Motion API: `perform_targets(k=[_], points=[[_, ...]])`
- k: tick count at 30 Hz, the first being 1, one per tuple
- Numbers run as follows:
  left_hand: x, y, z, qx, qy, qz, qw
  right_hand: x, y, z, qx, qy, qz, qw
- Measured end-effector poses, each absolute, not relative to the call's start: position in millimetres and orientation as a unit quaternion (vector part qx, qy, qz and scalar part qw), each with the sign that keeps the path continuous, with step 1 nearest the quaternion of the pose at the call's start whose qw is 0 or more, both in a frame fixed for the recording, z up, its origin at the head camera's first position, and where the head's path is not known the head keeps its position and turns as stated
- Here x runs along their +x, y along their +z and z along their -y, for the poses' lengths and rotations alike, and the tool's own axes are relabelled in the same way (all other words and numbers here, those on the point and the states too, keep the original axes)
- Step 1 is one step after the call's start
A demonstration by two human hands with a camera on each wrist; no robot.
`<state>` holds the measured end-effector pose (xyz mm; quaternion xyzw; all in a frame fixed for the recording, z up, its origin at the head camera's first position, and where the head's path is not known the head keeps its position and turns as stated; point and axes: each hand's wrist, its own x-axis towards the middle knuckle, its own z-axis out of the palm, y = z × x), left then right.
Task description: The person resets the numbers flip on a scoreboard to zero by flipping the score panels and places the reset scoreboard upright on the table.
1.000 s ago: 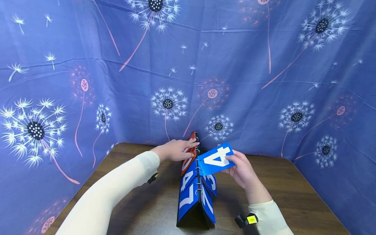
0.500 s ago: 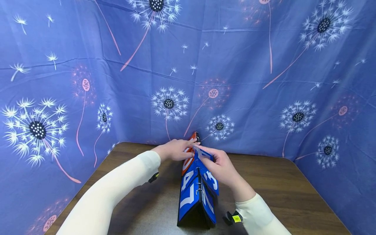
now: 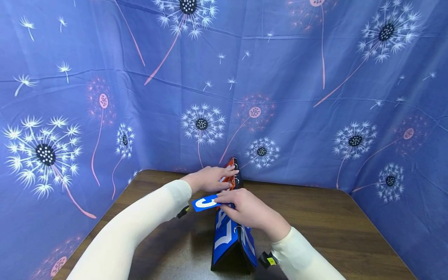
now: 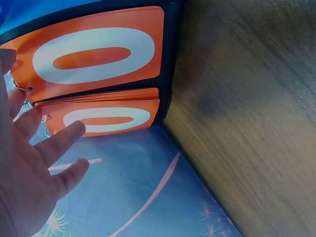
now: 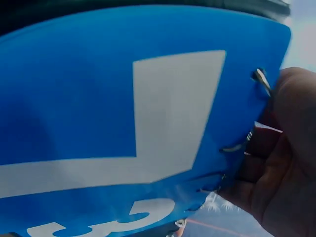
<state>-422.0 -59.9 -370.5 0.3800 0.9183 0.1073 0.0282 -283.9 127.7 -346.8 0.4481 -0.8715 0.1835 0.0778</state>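
A tent-shaped flip scoreboard (image 3: 232, 259) with ringed number cards stands on the table, its ridge pointing away from me. My left hand (image 3: 211, 179) rests across its far part, with fingers extended over the ridge. Orange cards with white zeros, a nearer one (image 4: 98, 74) and a farther one (image 4: 106, 119), lie by that hand. Over the ridge, my right hand (image 3: 250, 208) pinches a blue number card (image 3: 203, 203), which sticks out to the left; its white numeral is partly covered. Blue cards (image 5: 74, 108) hang on the right side, one showing a white 3 (image 5: 101, 228).
The brown wooden table (image 3: 315, 233) extends on both sides of the scoreboard. A blue dandelion-print cloth (image 3: 294, 77) hangs behind and at both sides. Metal rings (image 5: 261, 79) run along the ridge.
My right hand has carried a blue card from the right side up over the ridge to the left, and now sits lower and farther left. My left hand stays in place.
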Motion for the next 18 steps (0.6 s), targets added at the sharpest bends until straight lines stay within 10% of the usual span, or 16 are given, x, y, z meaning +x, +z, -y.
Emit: perform_targets(k=[18], points=[[-422.5, -371.7, 60.2, 0.385, 0.111, -0.916, 0.024, -285.8, -351.7, -104.4, 0.41, 0.118, 0.904, 0.024]])
